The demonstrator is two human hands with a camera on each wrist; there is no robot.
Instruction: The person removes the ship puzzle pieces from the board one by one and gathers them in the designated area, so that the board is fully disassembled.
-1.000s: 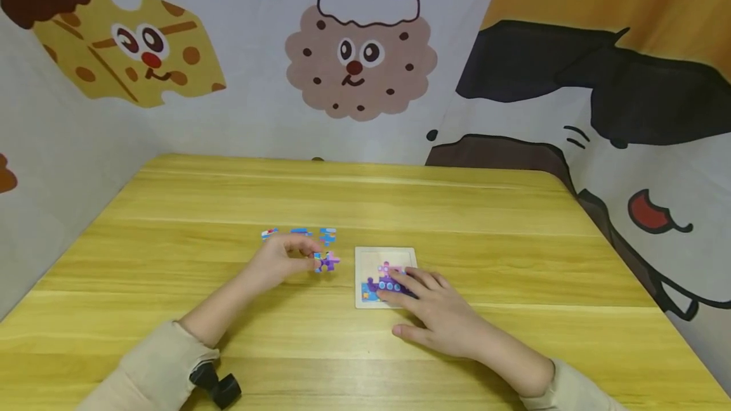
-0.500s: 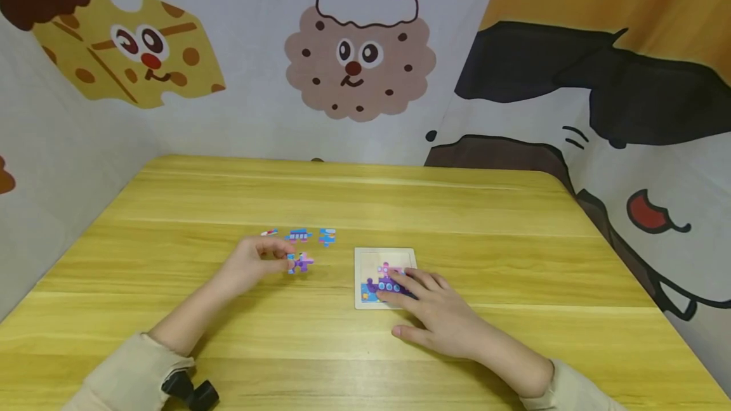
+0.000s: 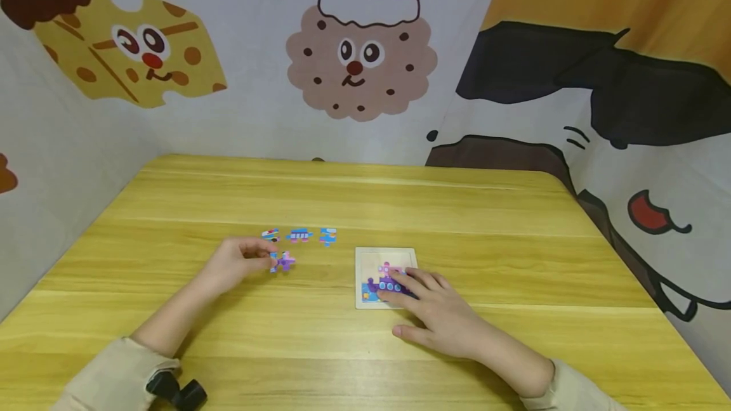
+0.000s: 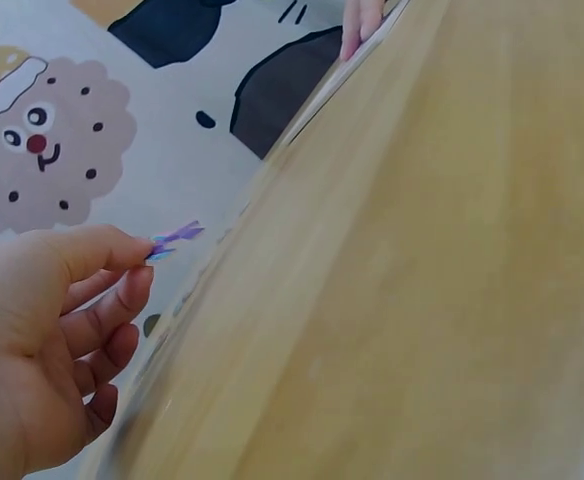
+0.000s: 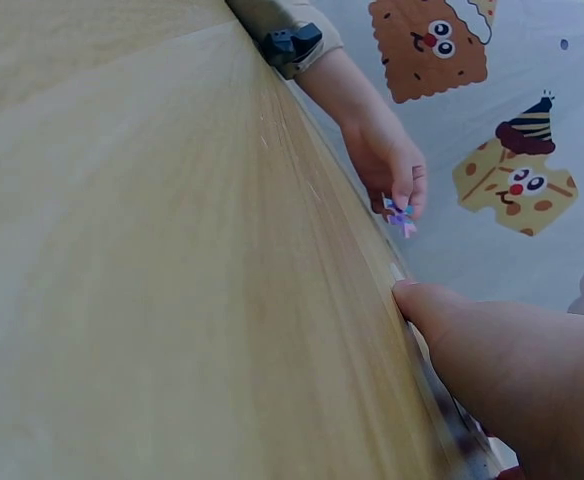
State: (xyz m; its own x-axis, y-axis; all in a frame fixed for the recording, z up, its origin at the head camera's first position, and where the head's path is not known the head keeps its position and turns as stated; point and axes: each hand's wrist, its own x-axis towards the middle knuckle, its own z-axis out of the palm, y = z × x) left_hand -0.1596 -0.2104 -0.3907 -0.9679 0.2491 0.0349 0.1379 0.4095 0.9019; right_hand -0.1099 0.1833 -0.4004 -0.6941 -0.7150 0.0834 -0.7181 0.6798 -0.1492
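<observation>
My left hand [image 3: 231, 264] pinches a purple, pink and blue jigsaw piece [image 3: 285, 261] between thumb and fingers. In the left wrist view the same piece [image 4: 178, 239] is seen nearly edge-on, held above the table. To the right, a square puzzle tray [image 3: 385, 250] with a pale frame lies flat, its lower part filled with joined purple, pink and blue pieces [image 3: 387, 285]. My right hand [image 3: 442, 313] rests on the tray's lower right with fingers spread, covering part of the picture. The thumb lies in front of the tray's near edge.
Behind my left hand, three loose jigsaw pieces lie in a row: a red, white and blue one [image 3: 271, 234], a blue one [image 3: 299, 234] and another blue one [image 3: 328, 236]. A cartoon-printed cloth [image 3: 245, 125] stands behind the wooden table [image 3: 457, 214].
My left hand has moved left with the jigsaw piece, away from the tray, uncovering more of the loose pieces behind it. The right hand has stayed on the tray.
</observation>
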